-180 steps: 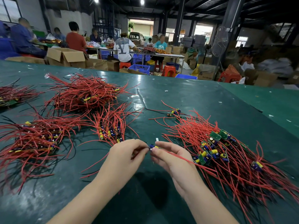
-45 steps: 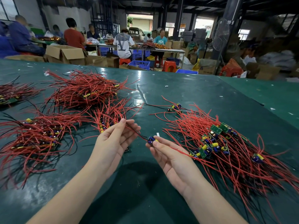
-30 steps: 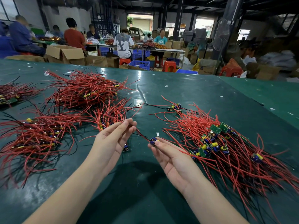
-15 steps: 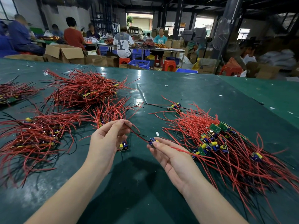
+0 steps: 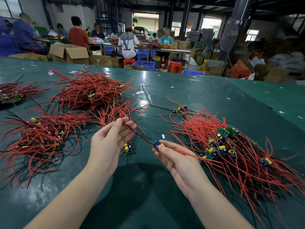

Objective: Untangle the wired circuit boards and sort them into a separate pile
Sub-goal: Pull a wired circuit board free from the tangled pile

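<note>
Right hand (image 5: 175, 156) pinches a small circuit board (image 5: 157, 144) at centre; left hand (image 5: 110, 138) pinches its lead at 10 o'clock. Advise a steady pull along the wire, away from the tangled heap (image 5: 231, 146) at 3 o'clock.

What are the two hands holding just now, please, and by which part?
One wired circuit board: the right hand pinches its board end, the left hand pinches its wires farther along.
</note>
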A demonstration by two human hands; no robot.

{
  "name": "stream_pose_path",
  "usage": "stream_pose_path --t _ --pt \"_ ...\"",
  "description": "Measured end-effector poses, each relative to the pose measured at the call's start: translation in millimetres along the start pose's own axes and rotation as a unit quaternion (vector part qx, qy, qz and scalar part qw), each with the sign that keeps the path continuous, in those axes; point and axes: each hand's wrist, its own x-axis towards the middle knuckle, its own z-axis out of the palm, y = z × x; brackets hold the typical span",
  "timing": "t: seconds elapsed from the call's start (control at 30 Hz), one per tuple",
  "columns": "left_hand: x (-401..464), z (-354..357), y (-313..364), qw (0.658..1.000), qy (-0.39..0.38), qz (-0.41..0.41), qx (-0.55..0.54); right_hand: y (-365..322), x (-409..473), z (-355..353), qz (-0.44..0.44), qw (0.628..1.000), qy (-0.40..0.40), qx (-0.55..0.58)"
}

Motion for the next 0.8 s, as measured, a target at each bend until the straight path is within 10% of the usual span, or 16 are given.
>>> stream_pose_path --t 0.8 --pt "7 -6 10 0.993 0.057 -0.09 -0.055 -13 0 1 -0.005 0.998 -0.04 0.042"
